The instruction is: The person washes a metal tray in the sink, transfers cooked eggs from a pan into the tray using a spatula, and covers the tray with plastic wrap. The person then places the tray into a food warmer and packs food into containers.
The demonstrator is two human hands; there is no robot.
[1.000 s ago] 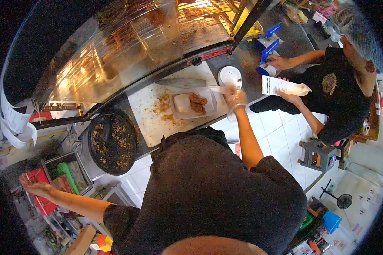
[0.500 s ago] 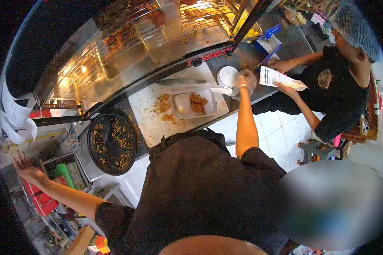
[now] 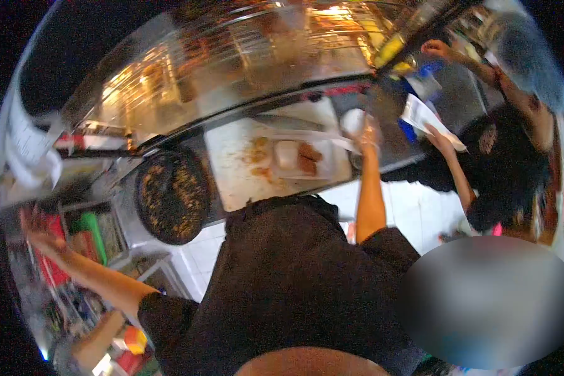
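Note:
My left hand [image 3: 42,237] is stretched out at the far left, empty, its blurred fingers apart, above a rack of red and green items. My right hand [image 3: 368,136], in a clear plastic glove, is beside a round white tub [image 3: 353,120]. A white handle-like strip [image 3: 344,144] reaches it from the left; motion blur hides whether the fingers grip it. Left of that hand, a clear plastic box [image 3: 333,168] on a white cutting board [image 3: 235,195] holds brown fried pieces [image 3: 308,158] and a pale rounded item [image 3: 287,154]. Crumbs lie on the board.
A lit glass display cabinet [image 3: 232,69] runs along the back. A round black tray [image 3: 172,197] with crumbs stands left of the board. At right, a co-worker in a hairnet holds a printed paper packet [image 3: 423,119]. Paper slips [image 3: 28,141] hang at left.
My view has shifted, so the counter appears further right. My left hand remains extended, my right hand beside the tub. The co-worker's one hand has left the packet and reached toward the cabinet.

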